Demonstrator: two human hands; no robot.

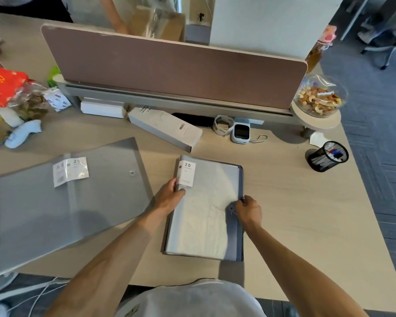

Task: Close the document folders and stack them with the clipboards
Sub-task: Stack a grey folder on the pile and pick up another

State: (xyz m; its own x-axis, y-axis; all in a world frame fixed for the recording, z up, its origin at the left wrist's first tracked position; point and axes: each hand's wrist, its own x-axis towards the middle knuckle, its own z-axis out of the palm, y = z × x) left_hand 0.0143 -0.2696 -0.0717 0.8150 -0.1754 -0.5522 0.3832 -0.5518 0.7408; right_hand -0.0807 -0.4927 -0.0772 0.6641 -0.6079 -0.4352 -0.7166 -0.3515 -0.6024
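A closed grey document folder (pixel 206 211) with a white "20" label lies flat on the desk in front of me. My left hand (pixel 169 195) grips its left spine edge just below the label. My right hand (pixel 247 210) pinches the small fastener at the middle of its right edge. A second grey folder (pixel 62 207) lies spread open flat to the left, with a white label on its spine and a snap button near its right side. No clipboard is in view.
A long white box (pixel 165 128) lies diagonally behind the folders. A black mesh pen cup (pixel 327 156) stands at the right, a snack bowl (pixel 319 97) behind it. A brown divider (pixel 174 72) bounds the desk; bags and bottles crowd the far left.
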